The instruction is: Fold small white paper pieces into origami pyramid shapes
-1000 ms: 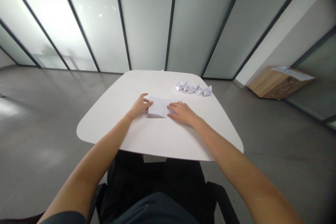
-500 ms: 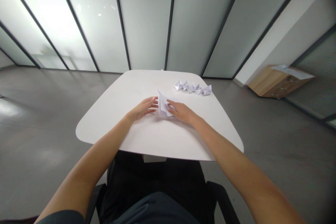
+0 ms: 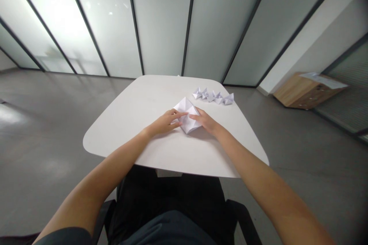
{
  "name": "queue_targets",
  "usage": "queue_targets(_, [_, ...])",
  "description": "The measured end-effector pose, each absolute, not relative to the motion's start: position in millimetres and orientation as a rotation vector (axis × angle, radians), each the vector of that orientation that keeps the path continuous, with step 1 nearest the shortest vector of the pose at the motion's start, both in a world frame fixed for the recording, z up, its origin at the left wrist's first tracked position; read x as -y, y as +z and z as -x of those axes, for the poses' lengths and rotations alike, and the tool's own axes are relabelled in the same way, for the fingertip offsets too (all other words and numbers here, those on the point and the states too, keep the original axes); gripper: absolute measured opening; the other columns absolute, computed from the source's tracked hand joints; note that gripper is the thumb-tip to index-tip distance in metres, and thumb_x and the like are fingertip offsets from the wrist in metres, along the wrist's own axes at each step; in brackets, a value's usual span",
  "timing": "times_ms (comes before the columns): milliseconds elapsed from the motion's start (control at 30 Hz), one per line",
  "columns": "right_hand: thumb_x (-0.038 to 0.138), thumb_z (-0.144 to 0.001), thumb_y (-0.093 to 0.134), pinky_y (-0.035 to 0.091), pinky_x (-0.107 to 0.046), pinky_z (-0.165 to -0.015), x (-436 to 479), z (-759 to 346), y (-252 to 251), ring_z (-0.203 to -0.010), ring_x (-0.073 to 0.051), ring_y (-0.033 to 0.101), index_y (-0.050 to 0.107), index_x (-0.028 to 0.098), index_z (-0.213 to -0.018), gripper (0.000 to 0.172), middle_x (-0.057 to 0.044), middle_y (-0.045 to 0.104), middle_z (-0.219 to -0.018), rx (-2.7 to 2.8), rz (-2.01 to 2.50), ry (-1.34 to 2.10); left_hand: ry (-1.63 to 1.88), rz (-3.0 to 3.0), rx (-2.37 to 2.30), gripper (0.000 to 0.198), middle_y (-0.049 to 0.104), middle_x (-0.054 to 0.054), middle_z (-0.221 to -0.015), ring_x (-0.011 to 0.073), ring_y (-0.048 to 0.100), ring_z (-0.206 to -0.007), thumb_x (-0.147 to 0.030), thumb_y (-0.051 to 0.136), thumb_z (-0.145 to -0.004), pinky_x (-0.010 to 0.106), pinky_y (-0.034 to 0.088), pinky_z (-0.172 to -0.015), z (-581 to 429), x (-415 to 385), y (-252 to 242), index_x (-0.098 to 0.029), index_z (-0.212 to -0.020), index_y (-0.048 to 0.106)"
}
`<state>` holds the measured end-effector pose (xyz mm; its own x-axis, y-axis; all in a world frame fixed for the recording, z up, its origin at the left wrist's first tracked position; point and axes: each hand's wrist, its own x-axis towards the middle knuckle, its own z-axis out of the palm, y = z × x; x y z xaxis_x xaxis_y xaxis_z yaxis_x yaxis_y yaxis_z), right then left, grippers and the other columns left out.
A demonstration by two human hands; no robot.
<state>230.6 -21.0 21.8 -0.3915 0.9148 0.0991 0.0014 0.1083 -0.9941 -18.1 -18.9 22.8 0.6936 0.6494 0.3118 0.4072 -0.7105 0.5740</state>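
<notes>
Touching one folded sheet (image 3: pixel 187 121): left hand (image 3: pixel 164 123), right hand (image 3: pixel 206 121); five origami boats (image 3: pixel 213 96) beyond.

Bright, cool daylight came thru the frosted glass panels (image 3: pixel 63 19), strongest upper L, where glare washed out to near-white. The grey floor (image 3: pixel 43 134) had a dull sheen at far L. White table (image 3: pixel 120 130) looked evenly lit, w/ only soft, faint shadows by the folded paper (image 3: pixel 186 116). Wide lens bent the dark panel frames (image 3: pixel 189 23) toward the edges, and top R corner went dark. No obvious motion blur, but the small paper shapes (image 3: pixel 212 97) looked a bit soft.
</notes>
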Motion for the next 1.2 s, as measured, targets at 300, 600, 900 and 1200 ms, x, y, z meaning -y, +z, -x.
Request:
queue_targets(300, [0.036, -0.078, 0.077, 0.048, -0.027, -0.063, 16.4, -239.4, 25.1, -0.071, -0.019, 0.066, 0.073, 0.019, -0.108, 0.036, -0.002, 0.075, -0.088, 1.397, 0.931, 1.382, 1.189, -2.169, -1.120, 0.072, 0.049, 0.018, -0.147, 0.0284, 0.053, -0.129, -0.053, 0.056, -0.097, 0.042, 0.052, -0.102, 33.7, -6.8, 15.0, -0.023, -0.160, 0.034])
queue_targets(600, [0.037, -0.076, 0.081, 0.057, -0.037, -0.078, 20.5, -248.0, 37.7, -0.088, -0.026, 0.073, 0.068, 0.023, -0.115, 0.044, -0.005, 0.077, -0.106, 1.225, 0.794, 1.411, 0.984, -1.277, -0.795, 0.084, 0.054, 0.019, -0.151, 0.0259, 0.057, -0.136, -0.053, 0.057, -0.099, 0.046, 0.043, -0.116, 35.2, -7.8, 15.9, -0.024, -0.165, 0.014])
queue_targets(900, [0.032, -0.073, 0.082, 0.059, -0.036, -0.078, 8.3, -257.6, 26.0, -0.092, -0.026, 0.073, 0.069, 0.024, -0.111, 0.041, -0.002, 0.078, -0.103, 1.112, 0.812, 1.414, 1.099, -1.151, -0.769, 0.059, 0.071, 0.009, -0.129, 0.0184, 0.070, -0.099, -0.040, 0.086, -0.076, 0.023, 0.054, -0.074, 39.0, -6.7, 24.7, -0.023, -0.128, 0.065])
queue_targets(1200, [0.043, -0.078, 0.076, 0.048, -0.026, -0.063, -1.9, -260.5, 10.5, -0.069, -0.017, 0.065, 0.069, 0.019, -0.095, 0.030, -0.001, 0.073, -0.083, 1.413, 1.244, 1.033, 1.162, -1.392, -1.067, 0.048, 0.073, 0.008, -0.112, 0.0179, 0.069, -0.090, -0.039, 0.079, -0.079, 0.028, 0.055, -0.076, 50.4, -23.2, 10.3, -0.018, -0.120, 0.067])
